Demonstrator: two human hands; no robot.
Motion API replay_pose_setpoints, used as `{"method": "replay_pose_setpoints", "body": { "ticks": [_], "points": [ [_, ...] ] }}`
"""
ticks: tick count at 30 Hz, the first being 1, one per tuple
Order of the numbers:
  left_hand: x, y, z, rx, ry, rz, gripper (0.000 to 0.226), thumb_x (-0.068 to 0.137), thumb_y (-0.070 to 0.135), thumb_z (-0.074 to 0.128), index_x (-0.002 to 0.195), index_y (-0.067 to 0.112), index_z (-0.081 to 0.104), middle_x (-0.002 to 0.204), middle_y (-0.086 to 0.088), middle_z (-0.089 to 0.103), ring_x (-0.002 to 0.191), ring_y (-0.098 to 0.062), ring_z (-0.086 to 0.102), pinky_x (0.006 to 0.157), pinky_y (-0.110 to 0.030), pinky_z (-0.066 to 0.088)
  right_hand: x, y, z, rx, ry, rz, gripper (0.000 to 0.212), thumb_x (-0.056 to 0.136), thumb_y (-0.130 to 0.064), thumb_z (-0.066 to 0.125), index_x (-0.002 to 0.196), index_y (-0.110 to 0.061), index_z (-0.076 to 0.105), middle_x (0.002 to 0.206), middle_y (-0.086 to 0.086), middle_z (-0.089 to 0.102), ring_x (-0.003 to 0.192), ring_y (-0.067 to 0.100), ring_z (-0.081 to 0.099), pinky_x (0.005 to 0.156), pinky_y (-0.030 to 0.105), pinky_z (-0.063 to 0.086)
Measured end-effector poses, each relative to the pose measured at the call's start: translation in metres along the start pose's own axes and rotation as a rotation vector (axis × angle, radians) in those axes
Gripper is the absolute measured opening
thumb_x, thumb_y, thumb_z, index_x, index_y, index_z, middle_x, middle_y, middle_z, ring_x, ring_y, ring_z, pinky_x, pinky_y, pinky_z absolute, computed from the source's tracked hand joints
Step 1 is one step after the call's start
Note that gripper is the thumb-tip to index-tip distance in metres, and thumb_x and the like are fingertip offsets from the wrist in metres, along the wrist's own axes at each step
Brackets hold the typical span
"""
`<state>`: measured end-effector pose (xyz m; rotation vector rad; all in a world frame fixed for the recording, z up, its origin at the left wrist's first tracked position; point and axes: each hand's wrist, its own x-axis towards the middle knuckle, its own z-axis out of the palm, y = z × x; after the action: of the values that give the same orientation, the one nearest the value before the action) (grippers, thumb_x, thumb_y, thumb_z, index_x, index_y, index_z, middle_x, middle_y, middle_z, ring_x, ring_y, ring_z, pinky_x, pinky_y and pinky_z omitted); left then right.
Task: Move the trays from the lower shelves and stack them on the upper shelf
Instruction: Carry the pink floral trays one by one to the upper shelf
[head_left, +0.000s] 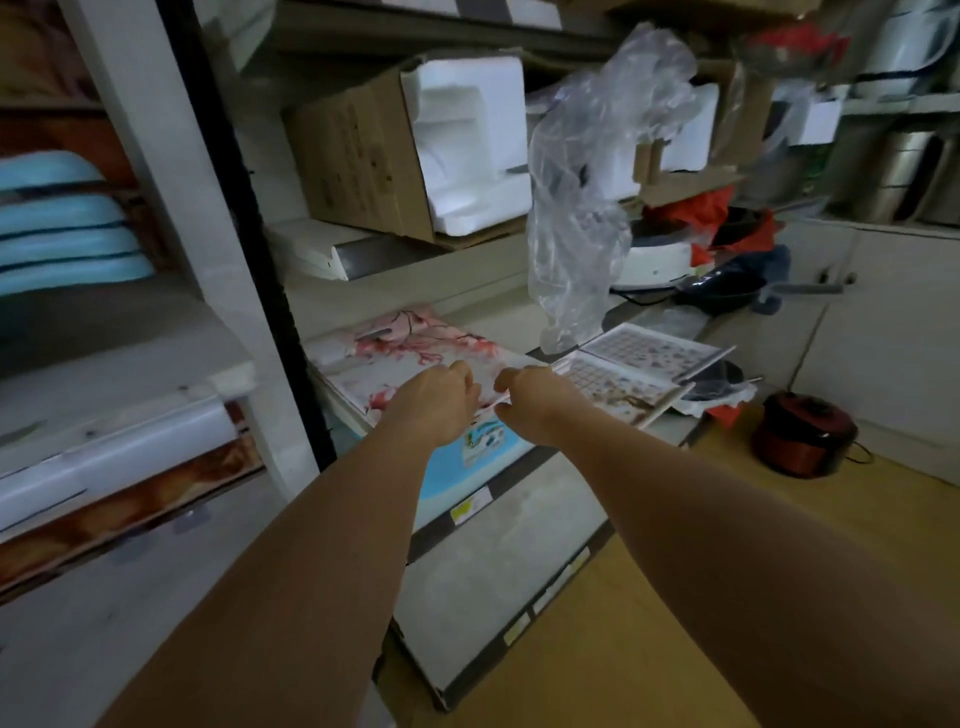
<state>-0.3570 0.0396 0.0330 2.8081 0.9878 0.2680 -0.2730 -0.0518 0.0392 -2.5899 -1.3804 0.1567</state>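
Two hands meet on the near edge of a pink floral tray (415, 358) lying flat on a low shelf, left of two patterned trays (639, 364). Looks thin, stiff, light and slick; best taken by the rim. Left hand (441, 397) and right hand (535, 397) curled close, pinching that edge.

No writing can be read anywhere. The cardboard box (358, 156), up and behind the left hand (441, 400), carries faint printed marks on its side, too blurred to make out. Below both hands, small yellow-and-white labels (470, 504) sit on the front edge of the lower shelves (498, 587), but their print is too small and soft to read.
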Motion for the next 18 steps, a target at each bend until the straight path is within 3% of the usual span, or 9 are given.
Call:
{"method": "replay_pose_setpoints", "body": {
  "ticks": [8,18],
  "points": [
    [0.056,0.007,0.021,0.011,-0.009,-0.146,0.034,0.102,0.028,0.032,0.125,0.009,0.049,0.119,-0.014,0.059,0.107,-0.027,0.055,0.08,-0.034,0.041,0.072,0.03,0.01,-0.078,-0.099,-0.184,0.038,0.097,-0.016,0.046,0.135,-0.012,0.045,0.133,0.012,0.053,0.119,0.027,0.053,0.102,0.036,0.044],
    [0.06,0.023,0.047,0.023,-0.028,-0.529,0.033,0.1,0.028,0.033,0.117,0.006,0.052,0.116,-0.014,0.06,0.106,-0.03,0.057,0.094,-0.044,0.047,0.118,0.064,0.027,-0.158,-0.157,-0.559,0.039,0.097,-0.018,0.044,0.135,-0.011,0.047,0.131,0.015,0.052,0.12,0.03,0.052,0.103,0.039,0.042]
  ]
}}
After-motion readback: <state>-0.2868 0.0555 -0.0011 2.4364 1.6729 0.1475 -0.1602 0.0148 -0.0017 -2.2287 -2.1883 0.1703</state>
